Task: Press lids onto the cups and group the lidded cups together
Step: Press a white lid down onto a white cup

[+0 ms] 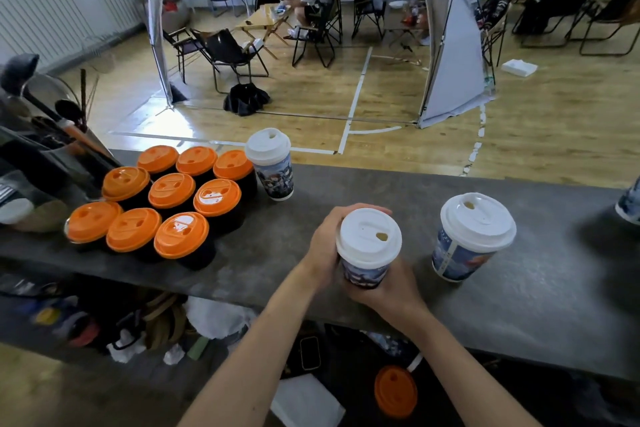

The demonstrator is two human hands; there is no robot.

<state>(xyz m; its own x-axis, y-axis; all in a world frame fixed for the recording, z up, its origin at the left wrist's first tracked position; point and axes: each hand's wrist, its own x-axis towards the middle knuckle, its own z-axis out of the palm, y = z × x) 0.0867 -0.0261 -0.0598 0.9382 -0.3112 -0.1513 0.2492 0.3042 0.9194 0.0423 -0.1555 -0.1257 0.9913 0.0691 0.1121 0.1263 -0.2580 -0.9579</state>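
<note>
A printed paper cup with a white lid (369, 240) stands near the front middle of the grey counter (540, 274). My left hand (327, 241) wraps round its left side, fingers curled over the far rim. My right hand (386, 288) grips its lower body from the near side. A second white-lidded printed cup (474, 236) stands just to the right, untouched. A third white-lidded cup (272, 163) stands at the back, beside a block of several black cups with orange lids (173, 204).
Another printed cup (630, 204) shows partly at the right edge. Dark utensils and containers (45, 135) crowd the counter's left end. A loose orange lid (396, 392) and a phone (309, 353) lie on a lower shelf under the counter. People sit on folding chairs across the room.
</note>
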